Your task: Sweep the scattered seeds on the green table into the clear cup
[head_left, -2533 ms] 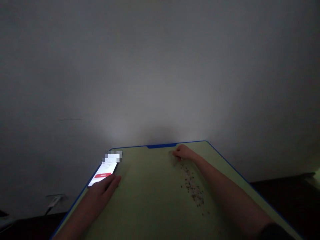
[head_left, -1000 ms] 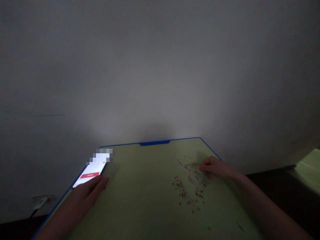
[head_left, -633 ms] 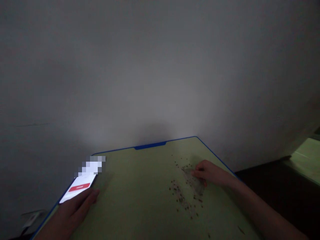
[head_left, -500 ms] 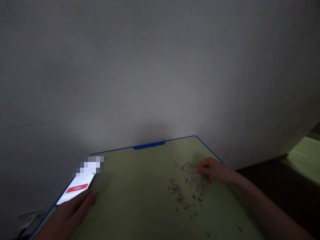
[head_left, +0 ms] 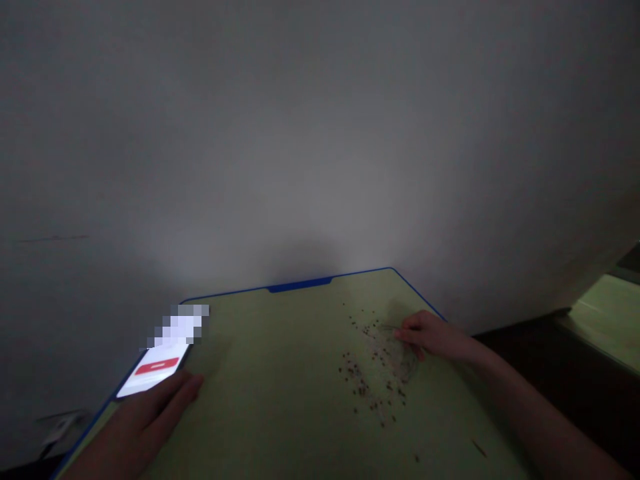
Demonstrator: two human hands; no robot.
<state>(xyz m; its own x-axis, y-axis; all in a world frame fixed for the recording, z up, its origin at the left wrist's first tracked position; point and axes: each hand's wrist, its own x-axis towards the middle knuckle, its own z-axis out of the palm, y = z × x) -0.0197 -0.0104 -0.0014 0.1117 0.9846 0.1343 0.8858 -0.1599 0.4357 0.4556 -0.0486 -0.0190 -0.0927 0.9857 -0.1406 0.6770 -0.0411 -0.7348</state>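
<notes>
My right hand (head_left: pixel 425 335) is low over the right half of the pale green tabletop (head_left: pixel 265 373). Its thumb and forefinger pinch a thin, stick-like piece (head_left: pixel 387 327) that points left; its exact kind is too dim to tell. Below and left of these fingers lie scattered small dark bits (head_left: pixel 360 383), mixed with fine pale material (head_left: pixel 405 367). On the left, my left hand (head_left: pixel 150 410) rests on the table, fingers lying out and holding nothing visible. It lies beside the lower end of a lit phone (head_left: pixel 150 380), whose screen shows a red bar.
A blue edge with a raised blue strip (head_left: pixel 300 285) borders the table, close to a grey wall (head_left: pixel 310 167). One thin dark sliver (head_left: pixel 479 448) lies near the front right. Another pale green surface (head_left: pixel 610 317) stands at far right. A whitish object (head_left: pixel 60 430) is below the left edge.
The view has shifted slightly, so the table and phone sit a little higher. My right hand keeps its pinch almost in place; my left hand has barely moved.
</notes>
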